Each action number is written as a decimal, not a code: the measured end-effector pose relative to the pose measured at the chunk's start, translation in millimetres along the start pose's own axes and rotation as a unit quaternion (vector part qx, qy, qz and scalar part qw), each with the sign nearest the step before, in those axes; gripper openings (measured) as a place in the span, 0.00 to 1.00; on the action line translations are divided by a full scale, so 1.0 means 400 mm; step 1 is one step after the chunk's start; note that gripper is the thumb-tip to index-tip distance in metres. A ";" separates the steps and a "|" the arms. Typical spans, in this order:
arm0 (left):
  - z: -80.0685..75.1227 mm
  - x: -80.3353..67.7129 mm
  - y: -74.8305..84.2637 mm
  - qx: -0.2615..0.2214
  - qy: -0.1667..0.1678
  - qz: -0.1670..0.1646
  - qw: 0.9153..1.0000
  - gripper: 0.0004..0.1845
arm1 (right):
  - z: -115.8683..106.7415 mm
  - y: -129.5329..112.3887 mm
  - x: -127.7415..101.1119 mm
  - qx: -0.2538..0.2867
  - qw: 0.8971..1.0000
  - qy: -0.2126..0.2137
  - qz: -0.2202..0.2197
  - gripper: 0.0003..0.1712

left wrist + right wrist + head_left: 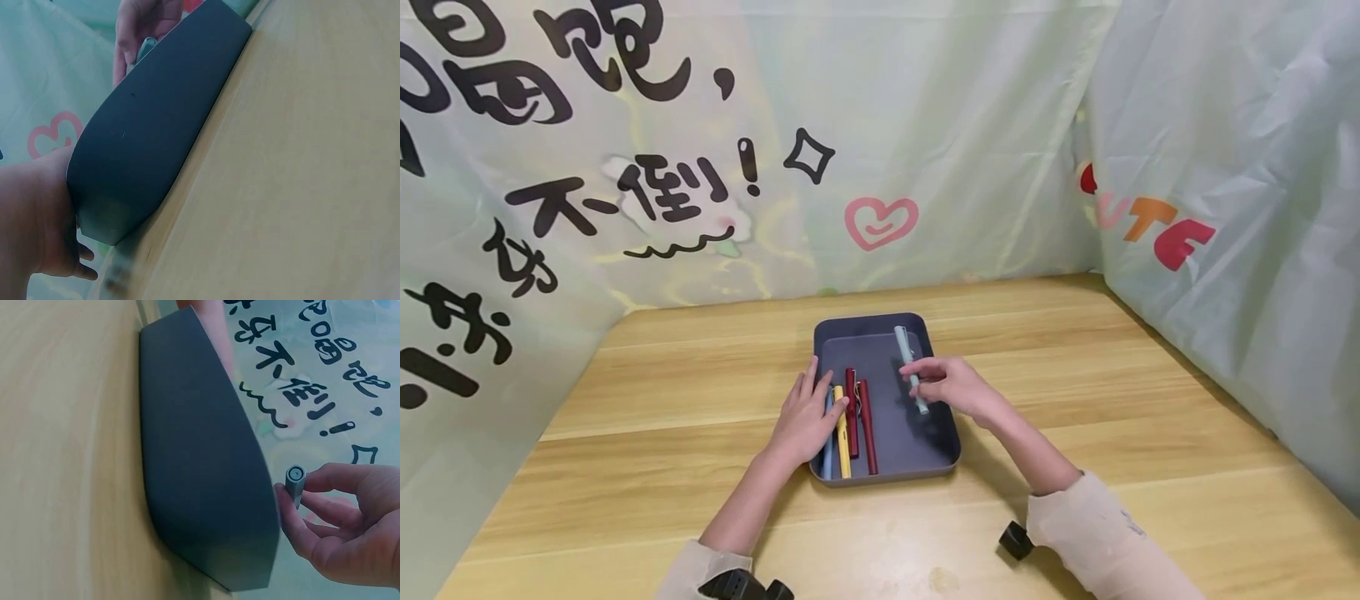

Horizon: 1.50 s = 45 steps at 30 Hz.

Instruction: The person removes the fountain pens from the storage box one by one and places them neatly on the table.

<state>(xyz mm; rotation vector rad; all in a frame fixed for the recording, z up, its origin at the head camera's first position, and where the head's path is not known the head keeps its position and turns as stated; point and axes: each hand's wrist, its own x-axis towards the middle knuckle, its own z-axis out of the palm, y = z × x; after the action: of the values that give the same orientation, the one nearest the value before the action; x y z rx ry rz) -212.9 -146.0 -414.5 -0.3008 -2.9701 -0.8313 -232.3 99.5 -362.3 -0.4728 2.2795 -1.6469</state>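
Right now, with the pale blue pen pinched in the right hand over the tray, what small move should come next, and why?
Probably lift the pale blue pen clear of the dark tray. The right hand already pinches it, while the left hand rests on the tray's left side beside the yellow pen and two red pens, steadying it.

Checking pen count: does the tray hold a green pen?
No. The tray shows blue, yellow, two red pens; right hand pinches a pale one.

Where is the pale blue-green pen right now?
In the head view, the pale blue-green pen is over the right side of the grey tray, pinched by the right hand, apart from the red pens.
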 end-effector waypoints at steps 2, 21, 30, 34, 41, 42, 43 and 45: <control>0.001 -0.001 -0.001 0.000 -0.001 0.000 1.000 0.33 | -0.011 -0.001 -0.006 0.005 1.000 0.005 0.000 0.19; -0.004 -0.004 -0.004 -0.003 -0.002 -0.003 1.000 0.33 | -0.105 0.038 -0.045 0.013 0.999 0.036 0.000 0.21; -0.006 -0.005 0.001 -0.002 -0.009 -0.008 1.000 0.33 | -0.133 0.080 -0.052 0.006 0.999 0.046 0.025 0.21; -0.005 -0.006 0.003 -0.001 -0.011 -0.007 1.000 0.33 | -0.139 0.099 -0.051 0.017 0.998 0.049 0.037 0.21; -0.004 -0.006 0.002 0.006 -0.013 -0.006 1.000 0.33 | -0.146 0.127 -0.044 0.040 0.997 0.040 0.057 0.21; -0.004 -0.006 0.002 0.007 -0.014 -0.006 1.000 0.33 | -0.146 0.131 -0.043 0.051 0.996 0.037 0.060 0.21; -0.004 -0.006 0.002 0.008 -0.014 -0.006 1.000 0.33 | -0.146 0.134 -0.042 0.063 0.995 0.035 0.062 0.21; -0.003 -0.005 0.001 0.008 -0.015 -0.006 1.000 0.33 | -0.146 0.139 -0.039 0.085 0.994 0.029 0.064 0.21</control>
<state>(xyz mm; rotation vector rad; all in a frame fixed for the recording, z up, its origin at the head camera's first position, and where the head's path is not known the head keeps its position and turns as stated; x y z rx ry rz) -210.9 -146.6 -413.5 -0.2977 -3.0071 -0.8105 -247.7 172.3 -396.9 -0.2378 2.1356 -1.7908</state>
